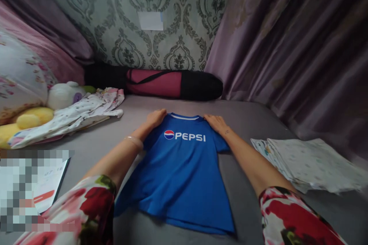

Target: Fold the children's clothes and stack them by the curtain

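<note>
A blue T-shirt (181,172) with a white PEPSI print and a round logo lies face up on the grey bed sheet (244,122). Its collar points away from me, and its hem is nearest to me, a little rumpled and skewed. At the left shoulder of the shirt, my left hand (157,118) is closed on the fabric beside the collar. My right hand (217,123) grips the other shoulder, fingers curled at the edge by the neckline. Part of each sleeve is covered by my hands and forearms.
Folded pale cloths (313,162) lie to the right. On the left are spotted white clothes (77,116), a yellow and white plush toy (34,118) and a partly blurred tablet-like screen (51,183). A black and maroon long bag (155,83) rests against the wall, with curtains (276,46) at the sides.
</note>
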`<act>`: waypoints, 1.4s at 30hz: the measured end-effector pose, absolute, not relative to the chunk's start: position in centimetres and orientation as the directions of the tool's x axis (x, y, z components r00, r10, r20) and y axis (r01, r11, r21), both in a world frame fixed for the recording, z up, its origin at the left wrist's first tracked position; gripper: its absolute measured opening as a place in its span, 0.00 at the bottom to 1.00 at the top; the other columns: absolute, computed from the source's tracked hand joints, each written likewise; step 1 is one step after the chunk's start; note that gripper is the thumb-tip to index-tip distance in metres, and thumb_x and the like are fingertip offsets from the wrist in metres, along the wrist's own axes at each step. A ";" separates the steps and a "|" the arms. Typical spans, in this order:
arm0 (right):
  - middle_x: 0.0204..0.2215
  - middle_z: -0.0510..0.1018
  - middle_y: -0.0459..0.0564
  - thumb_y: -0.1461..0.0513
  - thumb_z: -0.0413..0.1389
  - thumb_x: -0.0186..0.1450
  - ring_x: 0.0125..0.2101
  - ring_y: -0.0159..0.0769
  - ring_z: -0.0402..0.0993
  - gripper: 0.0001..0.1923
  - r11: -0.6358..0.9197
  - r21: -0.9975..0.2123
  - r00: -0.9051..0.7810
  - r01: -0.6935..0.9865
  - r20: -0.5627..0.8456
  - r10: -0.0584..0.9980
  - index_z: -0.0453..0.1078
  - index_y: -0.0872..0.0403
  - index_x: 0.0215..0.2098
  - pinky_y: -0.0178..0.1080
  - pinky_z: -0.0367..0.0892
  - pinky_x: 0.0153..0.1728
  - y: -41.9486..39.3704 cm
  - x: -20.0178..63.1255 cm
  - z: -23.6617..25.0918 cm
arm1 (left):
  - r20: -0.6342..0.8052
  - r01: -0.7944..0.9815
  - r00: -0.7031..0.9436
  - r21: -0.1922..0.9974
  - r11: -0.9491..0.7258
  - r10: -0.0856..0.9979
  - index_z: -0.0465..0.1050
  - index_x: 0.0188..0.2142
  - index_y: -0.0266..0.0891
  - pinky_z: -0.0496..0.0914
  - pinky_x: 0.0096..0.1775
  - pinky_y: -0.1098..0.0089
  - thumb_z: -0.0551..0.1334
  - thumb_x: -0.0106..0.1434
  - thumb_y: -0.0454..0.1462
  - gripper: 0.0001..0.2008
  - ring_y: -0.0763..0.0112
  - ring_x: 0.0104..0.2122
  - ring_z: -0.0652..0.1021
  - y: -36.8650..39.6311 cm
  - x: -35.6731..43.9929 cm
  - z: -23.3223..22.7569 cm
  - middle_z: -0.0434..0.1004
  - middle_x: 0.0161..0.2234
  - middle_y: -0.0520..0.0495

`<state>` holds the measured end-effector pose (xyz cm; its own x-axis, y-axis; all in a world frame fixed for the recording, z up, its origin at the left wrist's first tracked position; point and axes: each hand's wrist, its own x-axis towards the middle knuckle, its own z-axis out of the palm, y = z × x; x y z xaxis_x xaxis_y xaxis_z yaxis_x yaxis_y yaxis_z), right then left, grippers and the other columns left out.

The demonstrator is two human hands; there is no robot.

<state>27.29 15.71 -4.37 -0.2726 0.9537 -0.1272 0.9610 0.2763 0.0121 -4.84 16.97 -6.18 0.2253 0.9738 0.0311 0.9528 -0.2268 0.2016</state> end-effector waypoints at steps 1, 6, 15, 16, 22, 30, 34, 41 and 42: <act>0.51 0.75 0.56 0.58 0.40 0.74 0.50 0.46 0.72 0.16 0.269 -0.006 -0.268 0.963 -0.113 0.957 0.66 0.48 0.53 0.44 0.62 0.45 16.1 27.2 -4.6 | 0.031 0.958 0.203 0.201 -0.206 0.979 0.69 0.46 0.43 0.67 0.39 0.67 0.45 0.72 0.44 0.17 0.58 0.46 0.77 17.4 -4.8 -6.2 0.77 0.48 0.42; 0.50 0.75 0.55 0.58 0.40 0.74 0.49 0.42 0.71 0.17 0.233 -0.131 -0.239 0.964 -0.035 0.970 0.68 0.51 0.50 0.40 0.63 0.45 17.6 26.2 -6.1 | -0.004 0.970 0.157 0.188 -0.154 0.988 0.70 0.46 0.41 0.67 0.40 0.67 0.47 0.71 0.42 0.16 0.57 0.47 0.77 18.4 -5.0 -6.1 0.77 0.48 0.40; 0.47 0.76 0.54 0.56 0.51 0.71 0.48 0.39 0.71 0.13 0.238 -0.296 -0.242 0.925 0.026 0.970 0.70 0.53 0.48 0.36 0.63 0.46 19.0 24.2 -6.9 | 0.013 0.961 0.211 0.183 -0.210 0.977 0.70 0.44 0.41 0.67 0.39 0.69 0.51 0.69 0.48 0.17 0.60 0.44 0.77 19.1 -4.3 -6.6 0.78 0.44 0.42; 0.47 0.75 0.54 0.57 0.50 0.71 0.48 0.40 0.71 0.13 0.229 -0.302 -0.228 0.925 0.038 0.973 0.69 0.53 0.48 0.37 0.63 0.46 18.8 23.9 -7.0 | 0.049 0.961 0.211 0.171 -0.216 0.976 0.69 0.45 0.41 0.67 0.39 0.69 0.50 0.70 0.48 0.16 0.60 0.44 0.77 19.1 -4.2 -6.7 0.78 0.44 0.42; 0.54 0.73 0.55 0.56 0.49 0.71 0.54 0.42 0.67 0.14 0.144 -0.467 -0.170 0.872 -0.013 0.985 0.68 0.52 0.51 0.38 0.59 0.53 18.6 23.7 -6.7 | 0.024 0.978 0.192 0.079 -0.194 0.981 0.67 0.47 0.41 0.68 0.40 0.65 0.44 0.73 0.46 0.17 0.56 0.45 0.76 18.4 -3.8 -6.8 0.74 0.47 0.39; 0.26 0.78 0.53 0.46 0.41 0.71 0.30 0.39 0.76 0.28 -0.213 -0.604 0.002 0.768 -0.330 0.944 0.72 0.54 0.28 0.39 0.68 0.34 18.2 31.3 -4.0 | 0.131 0.951 0.304 0.014 -0.308 0.944 0.65 0.54 0.35 0.65 0.51 0.58 0.52 0.69 0.37 0.16 0.53 0.51 0.71 16.5 -0.7 -4.4 0.70 0.50 0.34; 0.14 0.67 0.44 0.53 0.57 0.63 0.16 0.29 0.61 0.17 -0.327 -0.646 0.066 0.690 -0.393 0.917 0.67 0.53 0.21 0.33 0.59 0.20 16.6 32.7 -3.8 | 0.098 0.755 0.622 0.187 -0.628 0.777 0.66 0.55 0.37 0.65 0.54 0.64 0.52 0.68 0.36 0.17 0.60 0.52 0.73 15.6 4.8 -5.6 0.72 0.52 0.38; 0.19 0.66 0.39 0.62 0.59 0.60 0.20 0.24 0.62 0.07 -0.317 -0.827 0.181 0.465 -0.262 0.948 0.66 0.54 0.26 0.26 0.56 0.20 15.1 32.1 -4.1 | 0.096 0.757 0.600 0.253 -0.603 0.794 0.58 0.63 0.32 0.52 0.64 0.56 0.48 0.71 0.47 0.27 0.55 0.65 0.58 14.1 11.4 -8.8 0.58 0.65 0.34; 0.19 0.66 0.39 0.62 0.57 0.61 0.20 0.25 0.62 0.07 -0.331 -0.843 0.200 0.424 -0.269 0.942 0.66 0.54 0.27 0.26 0.58 0.20 14.8 32.1 -4.2 | 0.079 0.780 0.576 0.244 -0.576 0.814 0.56 0.64 0.32 0.49 0.65 0.54 0.46 0.71 0.48 0.29 0.55 0.66 0.55 13.9 11.7 -9.0 0.55 0.66 0.35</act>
